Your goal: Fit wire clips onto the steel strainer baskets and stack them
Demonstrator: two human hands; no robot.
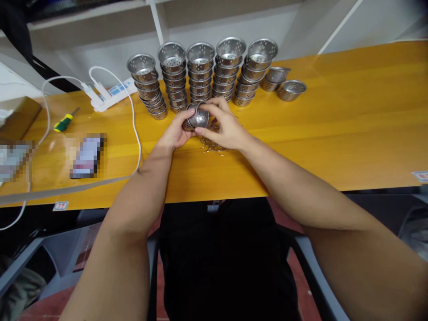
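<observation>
A small perforated metal strainer cup (pixel 199 119) is tilted between my hands, just above the table. My left hand (pixel 179 130) wraps round its left side, the thumb lying over the rim. From the right, my right hand (pixel 224 124) has its fingers and thumb on the cup's rim; whether a thin wire is also pinched there I cannot make out. A tangle of thin metal wires (pixel 212 145) lies on the table under my right hand. Behind both hands rise several stacks of the same perforated cups (pixel 201 67).
Three loose cups (pixel 292 91) stand right of the stacks, two of them nested. At left are a white power strip (pixel 112 96) with cables, a green-yellow screwdriver (pixel 65 121) and a blurred phone (pixel 87 156). A white shelf wall (pixel 217 22) bounds the table behind.
</observation>
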